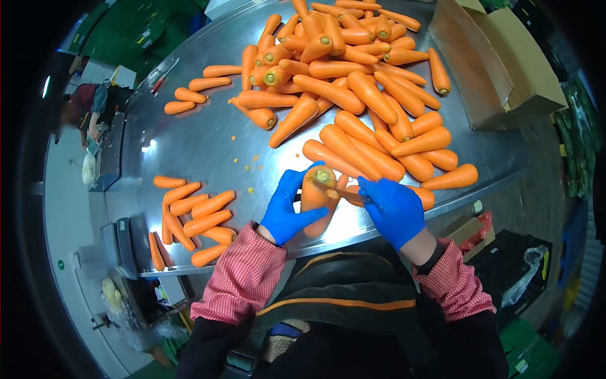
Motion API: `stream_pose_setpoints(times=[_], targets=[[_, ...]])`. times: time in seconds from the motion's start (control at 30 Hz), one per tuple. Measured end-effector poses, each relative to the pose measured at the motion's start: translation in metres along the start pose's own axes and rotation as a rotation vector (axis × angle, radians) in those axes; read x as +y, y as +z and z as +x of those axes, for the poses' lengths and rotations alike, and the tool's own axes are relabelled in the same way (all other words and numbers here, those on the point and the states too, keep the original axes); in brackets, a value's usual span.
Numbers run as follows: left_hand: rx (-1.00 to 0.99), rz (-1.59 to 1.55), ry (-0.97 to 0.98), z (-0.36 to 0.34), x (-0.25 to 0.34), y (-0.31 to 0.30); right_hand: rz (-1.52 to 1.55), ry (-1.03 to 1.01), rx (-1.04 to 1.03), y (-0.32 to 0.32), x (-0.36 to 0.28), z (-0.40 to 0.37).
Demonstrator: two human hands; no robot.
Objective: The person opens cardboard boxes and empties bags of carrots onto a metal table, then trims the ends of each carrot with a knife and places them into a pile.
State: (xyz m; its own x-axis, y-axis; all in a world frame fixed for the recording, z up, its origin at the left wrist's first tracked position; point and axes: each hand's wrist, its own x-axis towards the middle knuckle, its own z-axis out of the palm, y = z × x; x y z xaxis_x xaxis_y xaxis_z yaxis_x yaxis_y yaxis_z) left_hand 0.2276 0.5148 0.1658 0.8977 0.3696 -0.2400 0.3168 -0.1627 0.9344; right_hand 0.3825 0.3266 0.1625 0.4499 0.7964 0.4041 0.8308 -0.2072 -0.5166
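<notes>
My left hand (289, 207), in a blue glove, is closed around a thick carrot (317, 201) with its stem end turned up toward me. In my right hand (394, 211), also gloved in blue, is a small knife (348, 195). Its blade reaches left to the carrot, just below the stem end, with a bit of orange carrot on it. The handle is mostly hidden by my fingers. A large pile of carrots (334, 95) lies beyond my hands, its nearest ones close to my right hand.
A smaller group of carrots (202, 211) lies at left on the metal table (208, 139). Small orange scraps (247, 167) dot the surface. A red-handled knife (159, 83) lies at the far left edge. At right stands an open cardboard box (499, 63). Another person (88, 107) is at far left.
</notes>
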Motion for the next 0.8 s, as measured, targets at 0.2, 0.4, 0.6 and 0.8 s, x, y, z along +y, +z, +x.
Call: stream_pose_setpoints(times=[0.2,0.4,0.6,0.8], targets=[[-0.076,-0.119,0.023,-0.015,0.014,0.001,-0.229,-0.100,-0.080,-0.012,-0.015,0.021],[-0.147,-0.109,0.026,-0.030,0.036,-0.007,-0.156,0.156,-0.357,-0.003,0.048,0.022],[0.226,-0.709,0.012,-0.016,0.007,-0.010,0.129,0.193,-0.076,0.005,0.035,0.012],[0.401,-1.547,-0.102,-0.015,-0.004,-0.008,0.120,0.009,-0.033,0.022,-0.019,0.011]])
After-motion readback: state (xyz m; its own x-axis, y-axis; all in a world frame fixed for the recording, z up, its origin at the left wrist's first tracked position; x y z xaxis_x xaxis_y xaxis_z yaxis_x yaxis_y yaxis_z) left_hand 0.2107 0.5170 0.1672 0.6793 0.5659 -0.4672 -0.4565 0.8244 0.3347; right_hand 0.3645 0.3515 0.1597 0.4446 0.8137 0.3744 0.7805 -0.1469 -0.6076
